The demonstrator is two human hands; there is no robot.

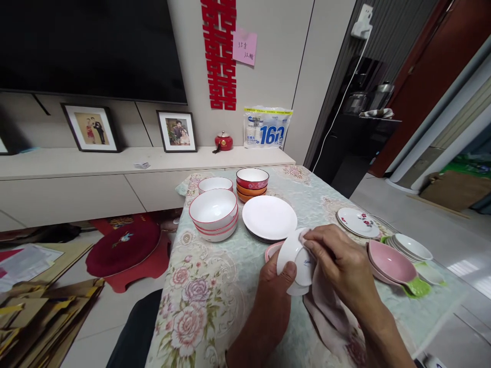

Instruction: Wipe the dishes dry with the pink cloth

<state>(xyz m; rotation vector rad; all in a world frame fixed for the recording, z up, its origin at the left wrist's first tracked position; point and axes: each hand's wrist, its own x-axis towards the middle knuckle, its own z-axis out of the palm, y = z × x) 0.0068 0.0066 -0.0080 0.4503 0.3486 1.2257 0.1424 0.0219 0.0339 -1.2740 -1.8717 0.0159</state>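
A small, round, glossy white dish (303,267) is held above the pale floral tablecloth (203,286), its rim clamped in the fingers of the left hand (276,289), while a pale pink cloth (333,309) is pinched against it by the right hand (343,255).

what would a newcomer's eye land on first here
Probably the left hand gripping a small white dish while the right hand holds a pale pink cloth to it, above the flowered tablecloth. Next, the bright red paper cutout high on the wall, then the maroon-topped stool left of the table.
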